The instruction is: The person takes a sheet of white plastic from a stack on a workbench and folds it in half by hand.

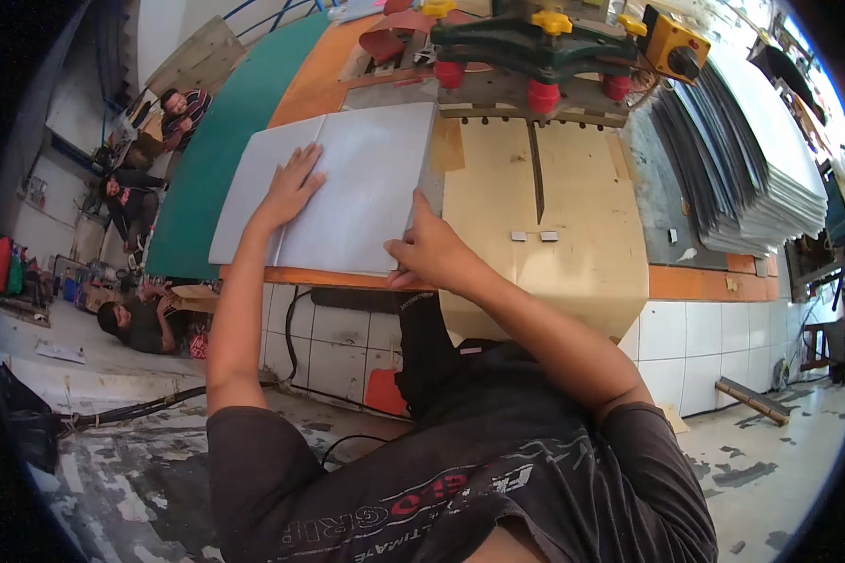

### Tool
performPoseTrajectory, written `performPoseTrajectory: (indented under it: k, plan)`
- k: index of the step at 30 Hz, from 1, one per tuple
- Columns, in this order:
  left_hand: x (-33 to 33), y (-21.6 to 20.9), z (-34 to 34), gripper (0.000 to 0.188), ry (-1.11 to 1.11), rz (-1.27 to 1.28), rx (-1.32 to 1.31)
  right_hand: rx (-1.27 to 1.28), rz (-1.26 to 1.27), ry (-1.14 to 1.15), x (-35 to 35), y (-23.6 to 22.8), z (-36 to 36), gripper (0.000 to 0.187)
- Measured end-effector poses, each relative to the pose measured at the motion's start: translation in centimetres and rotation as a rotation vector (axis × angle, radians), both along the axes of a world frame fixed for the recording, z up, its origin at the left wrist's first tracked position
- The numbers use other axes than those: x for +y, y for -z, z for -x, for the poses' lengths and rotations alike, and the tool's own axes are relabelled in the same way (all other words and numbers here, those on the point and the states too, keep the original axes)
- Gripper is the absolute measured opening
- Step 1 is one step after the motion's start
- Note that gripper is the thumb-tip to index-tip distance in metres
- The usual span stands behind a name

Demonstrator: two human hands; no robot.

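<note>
A large pale, glossy sheet lies flat at the left of the worktable, with a fold or seam running across it. My left hand rests on it near that line, palm down with fingers spread. At its right edge is my right hand: the index finger stretches along the edge, the thumb points left over the sheet, and the other fingers are curled near the front corner. Beside it on the right is a tan board with a dark slot and two small pale blocks.
A dark green machine frame with yellow knobs and red feet stands behind the board. A yellow control box is beside it. Tall stacked sheets occupy the right. A green surface lies left; several people sit beyond it.
</note>
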State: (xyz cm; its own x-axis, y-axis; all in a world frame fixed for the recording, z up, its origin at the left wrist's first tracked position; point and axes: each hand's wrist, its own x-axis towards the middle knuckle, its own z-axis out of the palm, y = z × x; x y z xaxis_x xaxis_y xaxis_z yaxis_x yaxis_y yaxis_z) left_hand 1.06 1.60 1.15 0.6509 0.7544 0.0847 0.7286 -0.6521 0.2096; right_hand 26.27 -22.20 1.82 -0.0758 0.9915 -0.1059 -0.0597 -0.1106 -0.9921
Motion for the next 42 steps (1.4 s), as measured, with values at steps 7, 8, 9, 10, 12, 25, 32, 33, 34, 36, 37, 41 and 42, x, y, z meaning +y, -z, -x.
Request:
performPoseTrajectory:
  k: [7, 8, 9, 10, 12, 25, 32, 33, 34, 36, 37, 41, 42]
  plan:
    - [0.7, 1.2, -0.3, 0.058, 0.108, -0.111, -0.037, -0.050, -0.009, -0.120, -3.8, -2.3, -2.7, 0.069]
    - [1.1, 1.6, 0.5, 0.057, 0.157, -0.138, -0.065, -0.083, -0.055, -0.175, -5.1, -2.6, -3.2, 0.065]
    - [1.2, 1.8, 0.2, 0.056, 0.164, -0.157, -0.058, -0.131, -0.132, -0.202, -6.8, -3.7, -4.1, 0.055]
    - [1.1, 1.9, 0.4, 0.055, 0.170, -0.177, -0.050, -0.199, -0.136, -0.270, -8.6, -6.1, -5.6, 0.045]
    - [0.9, 1.7, 0.6, 0.058, 0.138, -0.145, -0.019, -0.360, -0.278, -0.146, -11.6, -7.2, -9.5, 0.041]
    - [-1.0, 0.5, -1.4, 0.058, -0.051, -0.071, 0.085, -1.633, -0.431, 0.879, -23.9, -15.9, -46.1, 0.032]
    - [-0.7, 0.7, -1.3, 0.057, -0.041, -0.070, 0.085, -1.510, -0.119, 1.039, -29.9, -16.3, -57.4, 0.036]
    - [-0.6, 0.8, -1.2, 0.057, -0.032, -0.072, 0.083, -1.513, -0.115, 1.048, -30.3, -16.0, -58.0, 0.036]
    - [-0.7, 0.8, -0.9, 0.058, -0.046, -0.066, 0.085, -1.414, -0.173, 1.015, -29.9, -15.7, -57.8, 0.036]
    - [-0.7, 0.8, -0.5, 0.059, -0.062, -0.061, 0.089, -1.079, -0.258, 1.026, -29.6, -15.2, -57.1, 0.037]
    - [-0.7, 0.7, -0.6, 0.059, -0.046, -0.068, 0.087, -1.078, -0.257, 1.029, -29.7, -15.2, -57.3, 0.037]
    - [-0.7, 0.6, -1.3, 0.059, -0.038, -0.058, 0.064, -1.071, -0.099, 1.153, -29.3, -15.8, -57.5, 0.045]
    - [-1.1, 0.5, -1.2, 0.059, -0.053, -0.055, 0.079, -1.177, -0.018, 1.164, -28.5, -16.2, -57.0, 0.052]
